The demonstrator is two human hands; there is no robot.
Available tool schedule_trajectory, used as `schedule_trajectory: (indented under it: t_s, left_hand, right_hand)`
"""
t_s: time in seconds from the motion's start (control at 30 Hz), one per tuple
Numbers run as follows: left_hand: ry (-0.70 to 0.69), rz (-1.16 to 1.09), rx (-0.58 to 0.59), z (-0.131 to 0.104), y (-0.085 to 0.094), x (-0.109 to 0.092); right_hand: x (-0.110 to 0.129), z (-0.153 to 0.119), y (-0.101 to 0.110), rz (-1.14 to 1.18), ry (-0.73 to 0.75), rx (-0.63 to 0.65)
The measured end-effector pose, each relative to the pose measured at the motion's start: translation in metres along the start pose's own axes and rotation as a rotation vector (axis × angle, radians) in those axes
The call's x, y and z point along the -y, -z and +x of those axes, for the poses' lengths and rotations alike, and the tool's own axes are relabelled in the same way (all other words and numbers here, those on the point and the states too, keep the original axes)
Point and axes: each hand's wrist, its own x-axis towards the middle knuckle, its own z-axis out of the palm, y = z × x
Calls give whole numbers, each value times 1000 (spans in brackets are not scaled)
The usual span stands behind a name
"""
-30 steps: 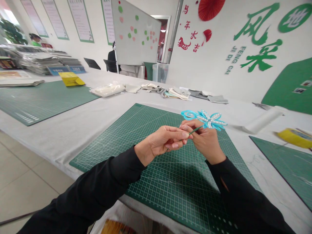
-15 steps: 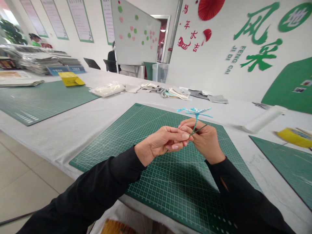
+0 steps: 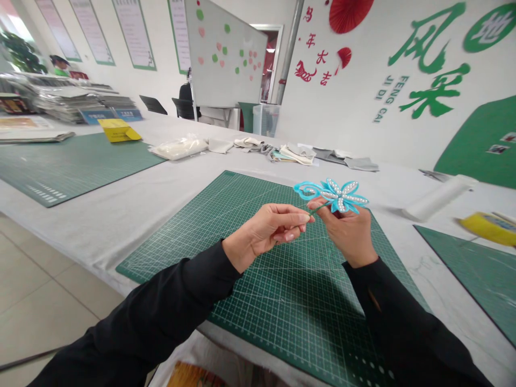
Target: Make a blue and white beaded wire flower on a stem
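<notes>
1. Counter (image 3: 133, 209), below the hands.
2. Three green mats (image 3: 262, 306): one beneath the hands, one left, one right.
3. One clear bin (image 3: 266, 120) beyond the hands (contents indistinct).
4. One plastic bag (image 3: 179, 148), pale contents, beyond and left.
5. Left hand (image 3: 270, 228) pinches the green stem (image 3: 318, 208); right hand (image 3: 352, 236) curls there, grip partly hidden.
6. One blue flower (image 3: 341, 196), overlapping the right hand, beaded face toward the wearer, long axis crosswise, curl leftward.

flower (image 3: 341, 198): over cutting mat (image 3: 262, 301) | cloths (image 3: 296, 154): behind mat | roll (image 3: 439, 199): right
</notes>
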Motion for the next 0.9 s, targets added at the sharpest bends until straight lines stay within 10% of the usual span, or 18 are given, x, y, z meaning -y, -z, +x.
schedule_trajectory:
  t_s: [0.43, 0.9]
  left_hand:
    - [-7, -17, -28, 0, -3, -5]
    - [-201, 50, -84, 0, 4, -7]
  right_hand:
    - [0, 1, 16, -391, 277, -103]
    - [5, 3, 8, -194, 152, 73]
